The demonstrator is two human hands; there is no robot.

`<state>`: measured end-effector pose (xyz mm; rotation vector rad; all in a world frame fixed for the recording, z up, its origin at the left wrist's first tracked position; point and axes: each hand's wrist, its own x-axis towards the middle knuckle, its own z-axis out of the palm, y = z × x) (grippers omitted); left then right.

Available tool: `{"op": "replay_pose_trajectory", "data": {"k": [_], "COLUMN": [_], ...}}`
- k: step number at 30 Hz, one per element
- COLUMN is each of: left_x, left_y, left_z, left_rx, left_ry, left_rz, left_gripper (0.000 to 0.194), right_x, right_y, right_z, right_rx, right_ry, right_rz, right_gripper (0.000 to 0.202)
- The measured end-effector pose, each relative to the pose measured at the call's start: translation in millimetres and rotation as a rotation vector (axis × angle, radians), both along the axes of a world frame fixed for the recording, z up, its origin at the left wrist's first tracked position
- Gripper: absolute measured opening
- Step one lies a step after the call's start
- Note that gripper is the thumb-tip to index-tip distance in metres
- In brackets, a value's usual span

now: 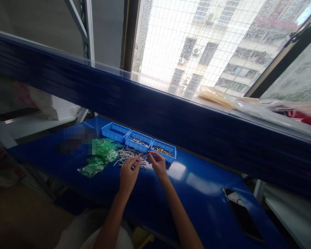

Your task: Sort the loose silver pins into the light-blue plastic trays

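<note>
A pile of thin silvery metal pins (128, 154), shaped like nails or rivets, lies loose on the blue table. Over the pile's near right side is my left hand (128, 173), its thumb and forefinger curled toward each other. My right hand (158, 166) pinches in front of the right-hand blue bin (172, 159); what sits in its fingertips is too small to make out. That bin holds darker, partly brassy pins (162, 150). Silvery pins also lie in the middle blue bin (129, 143). No contents show in the left blue bin (115, 131).
Green plastic bags (101, 157) lie left of the pile, beside a blurred dark patch. A black phone (242, 214) rests on the table's right side. Behind the bins, a dark blue shelf beam (155, 112) crosses low above the table, with plastic packets (215, 95) on top.
</note>
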<state>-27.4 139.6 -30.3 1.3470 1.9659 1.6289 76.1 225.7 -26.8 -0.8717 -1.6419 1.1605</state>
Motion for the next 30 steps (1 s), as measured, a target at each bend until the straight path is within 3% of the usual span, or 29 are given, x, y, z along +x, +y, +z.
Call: {"op": "replay_pose_trajectory", "data": {"k": [3,6,10,18,21,27,30], "left_x": [-2.6,-7.0,-14.0,-19.9,-17.6,-5.2,-2.0], "left_y": [-0.9,0.9,2.6,-2.2,-4.1,-5.7,-5.9], "left_z": [0.1,-4.3,-7.6,3.1,7.5,9.5,8.2], "left_rx": [-0.005,-0.036,-0.003,0.080,0.071,-0.097,-0.143], "left_ry": [0.016,0.015,-0.049,-0.244,-0.153,0.121,0.160], "left_rz": [0.036,-0.010,-0.058,0.103,0.085,-0.094,-0.057], "left_gripper": [0.038,0.033,0.031,0.033,0.030,0.027,0.023], "right_x": [-2.0,-2.9,-3.7,-8.8,-8.9,-7.8,-4.5], "right_y": [-2.8,-5.5,-5.9,-11.3,-11.7,-6.5,-1.8], "right_z": [0.8,2.2,-0.9,-8.3,-3.6,-5.6,-8.5], "right_rx": [-0.095,-0.168,-0.157,-0.154,-0.179,-0.312,-0.357], "right_ry": [0.027,0.035,0.031,-0.083,-0.006,0.107,0.082], "right_rz": [0.034,0.066,0.079,0.300,0.250,0.157,0.089], "right_gripper": [0.036,0.036,0.032,0.030,0.031,0.034,0.036]}}
